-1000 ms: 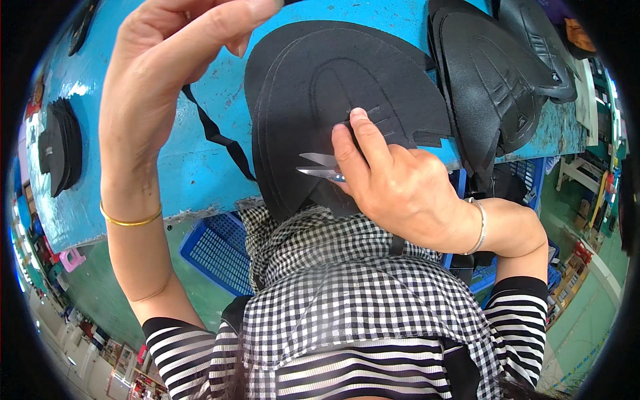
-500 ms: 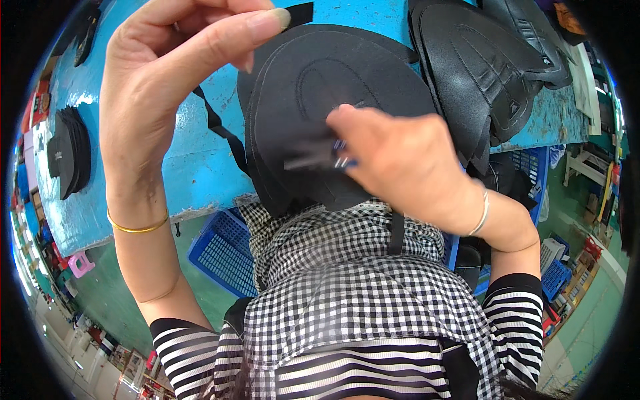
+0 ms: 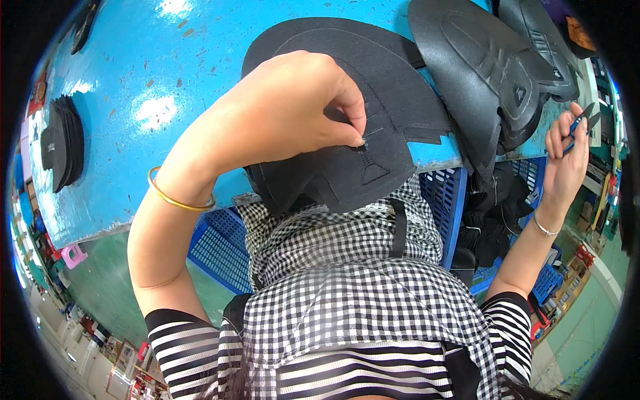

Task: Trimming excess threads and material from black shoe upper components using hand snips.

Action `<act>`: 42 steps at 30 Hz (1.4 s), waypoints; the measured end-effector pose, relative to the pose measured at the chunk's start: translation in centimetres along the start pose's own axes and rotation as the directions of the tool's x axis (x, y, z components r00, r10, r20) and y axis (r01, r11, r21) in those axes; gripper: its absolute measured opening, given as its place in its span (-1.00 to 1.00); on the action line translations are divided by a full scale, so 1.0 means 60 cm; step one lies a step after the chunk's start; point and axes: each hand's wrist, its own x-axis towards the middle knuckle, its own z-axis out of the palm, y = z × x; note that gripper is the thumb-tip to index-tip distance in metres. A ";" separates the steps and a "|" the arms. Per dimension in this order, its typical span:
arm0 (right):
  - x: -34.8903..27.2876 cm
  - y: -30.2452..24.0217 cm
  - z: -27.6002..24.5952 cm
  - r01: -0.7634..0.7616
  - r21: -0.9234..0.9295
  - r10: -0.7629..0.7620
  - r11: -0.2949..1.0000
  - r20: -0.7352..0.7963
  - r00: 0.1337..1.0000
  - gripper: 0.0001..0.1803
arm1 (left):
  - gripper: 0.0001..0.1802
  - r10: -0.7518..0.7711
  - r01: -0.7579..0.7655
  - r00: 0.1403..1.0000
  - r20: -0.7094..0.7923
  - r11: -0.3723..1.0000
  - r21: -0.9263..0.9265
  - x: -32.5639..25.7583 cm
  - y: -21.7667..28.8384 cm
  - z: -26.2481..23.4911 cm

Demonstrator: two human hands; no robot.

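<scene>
My left hand (image 3: 293, 110) reaches over a stack of black sewn panels (image 3: 327, 40) on the table. Its thumb and forefinger are pinched together at the stitching on the top panel. Whatever is between those fingertips is too small to make out. Out to the right, my right hand (image 3: 565, 157) is raised, with small blue-handled scissors (image 3: 587, 115) in its fingers, blades upward. Between the two hands lie glossy black moulded panels (image 3: 460, 67), overlapping at the table's right side.
The blue table (image 3: 160, 133) carries a pile of small black pieces (image 3: 65, 143) at its left edge. Below the table stand a blue basket (image 3: 220, 247) and another blue crate (image 3: 445, 200) beside black goods (image 3: 493, 213). A pink stool (image 3: 75, 256) stands at lower left.
My left hand has come down from the upper left onto the panels; the black strip it held is gone from it. My right hand has swung away to the right with the scissors.
</scene>
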 end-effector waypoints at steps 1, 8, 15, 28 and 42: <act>-0.012 -0.008 0.017 -0.038 0.055 0.037 0.998 0.030 0.999 -0.61 | -0.90 -0.005 0.005 1.000 0.004 1.000 0.031 0.005 0.000 0.002; -0.038 0.009 0.203 0.575 -0.479 -0.122 0.663 0.689 0.715 -0.77 | -0.83 0.100 -0.085 0.993 -0.064 0.975 0.207 0.013 -0.004 0.012; -0.018 0.028 0.256 0.798 -0.430 -0.044 0.422 0.870 0.492 -0.80 | -0.81 0.064 -0.027 0.992 -0.113 0.953 0.303 0.003 -0.012 -0.016; 0.012 0.026 0.280 0.795 -0.465 -0.059 0.390 0.849 0.526 -0.80 | -0.86 0.100 -0.050 0.988 -0.119 0.931 0.360 0.000 -0.023 -0.012; 0.018 0.022 0.292 0.773 -0.502 -0.024 0.388 0.833 0.553 -0.73 | -0.89 0.004 0.010 0.954 -0.299 0.999 0.047 -0.022 -0.026 -0.010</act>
